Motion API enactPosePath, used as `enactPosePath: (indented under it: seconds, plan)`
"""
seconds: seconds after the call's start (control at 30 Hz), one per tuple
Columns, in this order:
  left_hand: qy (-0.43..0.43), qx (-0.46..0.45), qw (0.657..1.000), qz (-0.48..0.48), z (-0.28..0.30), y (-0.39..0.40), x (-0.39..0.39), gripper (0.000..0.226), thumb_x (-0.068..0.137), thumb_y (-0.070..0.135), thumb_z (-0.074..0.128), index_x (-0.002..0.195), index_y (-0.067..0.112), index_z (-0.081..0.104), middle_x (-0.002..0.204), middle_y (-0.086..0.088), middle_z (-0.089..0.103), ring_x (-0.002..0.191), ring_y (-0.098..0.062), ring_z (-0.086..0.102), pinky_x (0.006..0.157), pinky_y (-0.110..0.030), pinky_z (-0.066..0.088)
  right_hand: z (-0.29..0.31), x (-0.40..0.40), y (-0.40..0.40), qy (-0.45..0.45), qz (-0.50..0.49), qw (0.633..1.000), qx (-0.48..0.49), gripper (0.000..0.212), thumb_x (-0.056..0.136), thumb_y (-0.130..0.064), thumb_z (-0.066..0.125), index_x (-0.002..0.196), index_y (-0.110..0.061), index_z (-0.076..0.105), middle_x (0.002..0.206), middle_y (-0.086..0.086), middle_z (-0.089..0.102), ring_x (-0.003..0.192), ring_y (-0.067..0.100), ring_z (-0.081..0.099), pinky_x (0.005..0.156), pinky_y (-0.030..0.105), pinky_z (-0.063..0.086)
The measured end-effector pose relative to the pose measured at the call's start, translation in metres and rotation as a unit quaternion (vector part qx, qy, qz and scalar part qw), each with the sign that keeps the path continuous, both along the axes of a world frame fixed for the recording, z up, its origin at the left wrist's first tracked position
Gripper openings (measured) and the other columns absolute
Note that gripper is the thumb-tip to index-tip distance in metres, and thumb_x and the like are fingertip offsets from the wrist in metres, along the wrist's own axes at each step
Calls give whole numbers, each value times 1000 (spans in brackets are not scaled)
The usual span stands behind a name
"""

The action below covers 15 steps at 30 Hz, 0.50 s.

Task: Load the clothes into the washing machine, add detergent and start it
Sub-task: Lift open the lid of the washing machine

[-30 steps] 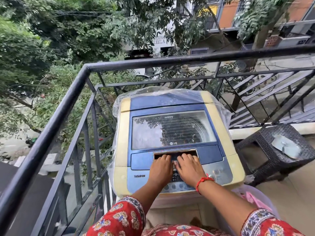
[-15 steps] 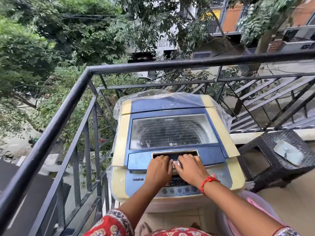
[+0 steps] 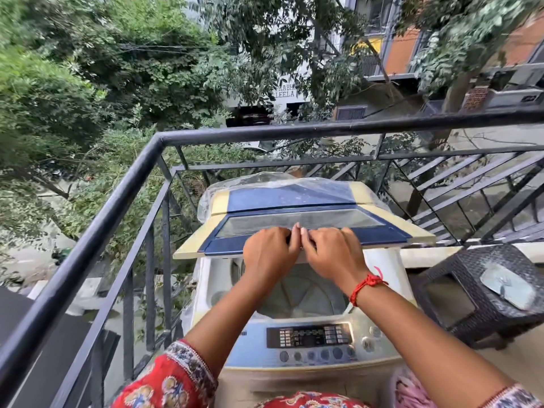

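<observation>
A black metal balcony railing [image 3: 117,189] ran round the corner of the balcony, with green trees [image 3: 88,83] and buildings beyond it. Inside that corner stood the top-loading washing machine with a white body and blue-and-cream top [image 3: 294,343], a clear plastic sheet [image 3: 265,179] draped over its back end. To its right sat a dark woven wicker stool [image 3: 485,293], near the machine but apart from it, with a flat grey piece [image 3: 506,285] lying on its top.

The machine's blue-framed lid with a glass window [image 3: 300,222] was raised and folded along its hinge, its front edge lifted well above the opening. Below it the pale drum [image 3: 300,293] lay open to view; no clothes could be seen in it. The grey control panel with a dark display and a row of round buttons [image 3: 309,337] faced the person at the near edge.

Both hands were at the front edge of the lid, side by side and almost touching. The left hand [image 3: 269,251] had its fingers curled over that edge, and the right hand [image 3: 332,251] gripped it the same way. A red thread bracelet [image 3: 365,285] circled the right wrist. Red floral-print sleeves [image 3: 170,381] covered the upper arms. At the lower right corner a pink cloth in a pale tub [image 3: 409,390] showed only in part.
</observation>
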<state>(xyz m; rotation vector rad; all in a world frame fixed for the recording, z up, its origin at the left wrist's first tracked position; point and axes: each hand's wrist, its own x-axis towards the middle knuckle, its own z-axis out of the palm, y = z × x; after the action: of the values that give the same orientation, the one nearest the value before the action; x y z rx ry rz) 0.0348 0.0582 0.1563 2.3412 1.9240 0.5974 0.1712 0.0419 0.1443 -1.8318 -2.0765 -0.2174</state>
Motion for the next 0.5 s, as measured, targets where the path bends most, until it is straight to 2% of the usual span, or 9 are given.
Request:
enactPosePath:
  seconds: [0.23,0.37,0.5]
  plan:
    - [24,54,998,12,44,57,8,65,96,56,30,73,11,70,73,-15,69,72,-39,65,55,-32,35,44,0,55,-27,-51,994,95,54,92,-38,35,57,-11,68,53,9,66,47,34,62,45,30,43]
    - [12,96,995,9,74,101,13,63,96,55,30,80,12,73,76,-18,70,75,-40,66,56,-34,36,76,0,97,-10,-50,992,115,52,93,-37,38,63,-9,70,59,12,68,52,35,64,50,31,45]
    - [-6,117,993,28,92,148,19,65,95,55,30,68,13,71,67,-12,68,66,-37,64,52,-30,33,99,4,144,4,-46,991,128,50,95,-37,39,70,-11,73,65,15,70,61,36,66,53,31,33]
